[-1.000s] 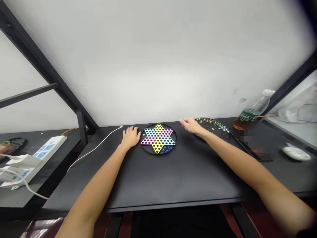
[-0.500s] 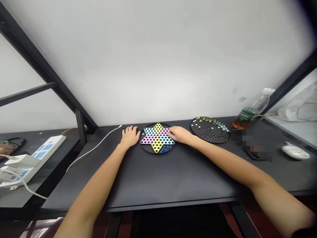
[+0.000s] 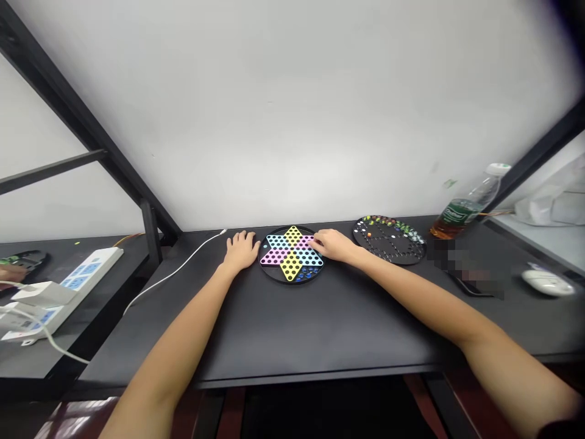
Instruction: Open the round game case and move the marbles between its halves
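A Chinese checkers board [image 3: 274, 274], a round black disc with a pastel star of pink, blue and yellow points, lies on the black desk [image 3: 329, 329]. My right hand [image 3: 333, 246] rests on its right side, fingertips together over the pink and blue points. Whether those fingers hold a marble is hidden. My left hand [image 3: 241, 251] lies flat on the desk with fingers spread, touching the board's left rim and holding nothing. A second round black board [image 3: 388, 247] with coloured marbles along its far edge lies to the right of my right hand.
A green-labelled plastic bottle [image 3: 461, 210] stands at the back right, beside a blurred phone [image 3: 470, 282]. A white mouse [image 3: 547, 282] lies further right. A white cable [image 3: 178, 271] runs along the left. On a lower left surface are a power strip [image 3: 75, 280] and another person's hand [image 3: 11, 274].
My right hand has moved left from beside the marble board onto the star board's right side, and has stayed nearly still for the last half second. My left hand has not moved.
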`<action>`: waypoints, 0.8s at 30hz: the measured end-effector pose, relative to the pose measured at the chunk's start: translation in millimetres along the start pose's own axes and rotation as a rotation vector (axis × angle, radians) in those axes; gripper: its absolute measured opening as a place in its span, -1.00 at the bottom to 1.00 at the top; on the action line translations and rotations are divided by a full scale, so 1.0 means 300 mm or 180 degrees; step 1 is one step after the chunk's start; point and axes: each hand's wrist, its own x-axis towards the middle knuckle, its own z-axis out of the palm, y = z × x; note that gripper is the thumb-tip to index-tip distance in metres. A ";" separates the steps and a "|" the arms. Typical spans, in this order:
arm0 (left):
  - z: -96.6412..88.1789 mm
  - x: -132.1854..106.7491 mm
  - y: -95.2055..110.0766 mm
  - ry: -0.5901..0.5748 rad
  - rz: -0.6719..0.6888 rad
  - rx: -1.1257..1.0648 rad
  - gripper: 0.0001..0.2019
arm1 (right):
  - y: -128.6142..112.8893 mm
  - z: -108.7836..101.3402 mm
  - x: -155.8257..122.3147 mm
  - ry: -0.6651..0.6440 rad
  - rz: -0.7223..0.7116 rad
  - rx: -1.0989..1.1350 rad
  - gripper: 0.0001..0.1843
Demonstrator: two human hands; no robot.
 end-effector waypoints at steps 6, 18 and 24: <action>-0.006 -0.006 0.002 0.0014 0.0009 0.0026 -0.48 | 0.021 0.027 0.027 0.0112 0.0142 0.0135 -0.61; 0.001 -0.002 -0.001 0.0003 0.0006 0.0028 -0.49 | 0.037 0.053 0.036 0.0466 0.0161 0.0640 -0.73; 0.004 -0.004 -0.002 0.0047 0.0027 -0.0019 -0.49 | 0.042 0.053 0.042 0.0767 0.0534 0.1465 -0.68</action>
